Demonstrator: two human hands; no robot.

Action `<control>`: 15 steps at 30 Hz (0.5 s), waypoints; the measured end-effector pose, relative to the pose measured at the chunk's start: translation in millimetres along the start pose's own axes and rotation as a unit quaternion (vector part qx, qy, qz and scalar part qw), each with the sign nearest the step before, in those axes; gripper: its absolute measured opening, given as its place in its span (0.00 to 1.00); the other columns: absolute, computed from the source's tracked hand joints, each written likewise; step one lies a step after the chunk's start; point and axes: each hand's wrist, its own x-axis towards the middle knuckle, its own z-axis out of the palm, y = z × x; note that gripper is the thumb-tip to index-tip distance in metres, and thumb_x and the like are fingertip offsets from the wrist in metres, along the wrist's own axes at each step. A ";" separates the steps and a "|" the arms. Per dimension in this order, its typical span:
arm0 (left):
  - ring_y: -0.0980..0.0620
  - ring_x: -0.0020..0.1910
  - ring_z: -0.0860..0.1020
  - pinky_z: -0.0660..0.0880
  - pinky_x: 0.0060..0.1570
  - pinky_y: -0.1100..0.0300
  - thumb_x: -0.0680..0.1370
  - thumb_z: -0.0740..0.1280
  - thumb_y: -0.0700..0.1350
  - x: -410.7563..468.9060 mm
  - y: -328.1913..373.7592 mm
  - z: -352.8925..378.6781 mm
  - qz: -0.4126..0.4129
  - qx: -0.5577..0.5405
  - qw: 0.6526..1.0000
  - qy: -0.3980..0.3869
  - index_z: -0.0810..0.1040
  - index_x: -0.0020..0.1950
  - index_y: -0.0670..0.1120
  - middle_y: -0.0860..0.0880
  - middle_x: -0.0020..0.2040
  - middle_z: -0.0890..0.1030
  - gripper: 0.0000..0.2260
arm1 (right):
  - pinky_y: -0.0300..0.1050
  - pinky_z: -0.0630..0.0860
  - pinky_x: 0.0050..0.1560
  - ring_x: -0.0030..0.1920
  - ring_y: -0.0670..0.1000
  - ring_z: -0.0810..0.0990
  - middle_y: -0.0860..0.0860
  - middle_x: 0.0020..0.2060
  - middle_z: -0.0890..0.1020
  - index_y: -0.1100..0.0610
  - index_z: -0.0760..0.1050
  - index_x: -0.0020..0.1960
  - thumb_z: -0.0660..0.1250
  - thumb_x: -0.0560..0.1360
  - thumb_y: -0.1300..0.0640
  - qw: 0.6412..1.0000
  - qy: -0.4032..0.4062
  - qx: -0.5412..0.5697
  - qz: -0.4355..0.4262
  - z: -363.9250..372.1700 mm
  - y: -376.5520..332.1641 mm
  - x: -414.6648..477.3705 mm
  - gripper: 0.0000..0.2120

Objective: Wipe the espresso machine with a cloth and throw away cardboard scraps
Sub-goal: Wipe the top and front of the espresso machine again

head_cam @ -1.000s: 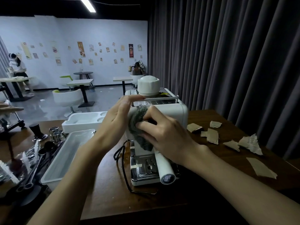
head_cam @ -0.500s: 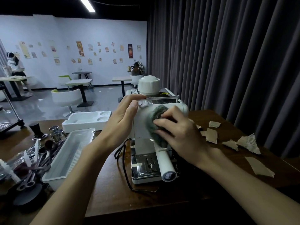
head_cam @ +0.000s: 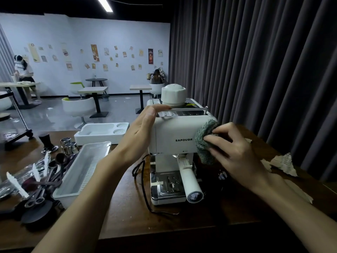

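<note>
A white espresso machine (head_cam: 173,132) stands on the dark wooden table (head_cam: 164,227), its portafilter handle pointing toward me. My left hand (head_cam: 140,134) rests flat against the machine's left side, fingers straight up to the top edge. My right hand (head_cam: 235,148) grips a grey-green cloth (head_cam: 206,141) and presses it on the front panel's right edge. Torn cardboard scraps (head_cam: 280,163) lie on the table to the right, partly hidden behind my right arm.
A clear plastic tray (head_cam: 83,167) and a white moulded tray (head_cam: 102,132) sit left of the machine. Scoops, scissors and metal cups (head_cam: 69,145) clutter the far left. A black cord (head_cam: 144,190) trails in front. A dark curtain (head_cam: 255,61) hangs close behind.
My right hand has swept the cloth from the left of the front panel across to its right edge. The left hand stays on the machine's side.
</note>
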 end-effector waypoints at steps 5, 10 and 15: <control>0.48 0.48 0.77 0.72 0.57 0.35 0.81 0.46 0.61 -0.6 -2.3 2.0 0.001 -0.009 1.000 0.005 0.73 0.67 0.60 0.61 0.65 0.75 0.22 | 0.44 0.74 0.58 0.52 0.61 0.79 0.62 0.53 0.77 0.65 0.81 0.57 0.72 0.73 0.66 0.999 0.022 -0.032 -0.017 13.5 -21.9 16.1 0.13; 0.61 0.52 0.76 0.69 0.47 0.56 0.83 0.50 0.58 3.3 -13.1 5.5 0.023 -0.034 0.999 0.018 0.74 0.65 0.61 0.59 0.62 0.77 0.17 | 0.56 0.70 0.54 0.56 0.60 0.75 0.58 0.60 0.78 0.57 0.80 0.58 0.68 0.76 0.61 0.988 0.011 -0.127 -0.091 28.5 -46.7 40.2 0.11; 0.67 0.63 0.71 0.69 0.56 0.57 0.82 0.50 0.57 3.1 -10.7 5.0 0.021 -0.033 0.999 0.011 0.73 0.64 0.62 0.71 0.60 0.73 0.16 | 0.56 0.69 0.58 0.60 0.62 0.74 0.59 0.60 0.77 0.58 0.79 0.60 0.68 0.74 0.62 0.992 0.046 -0.116 -0.012 19.0 -23.8 23.2 0.14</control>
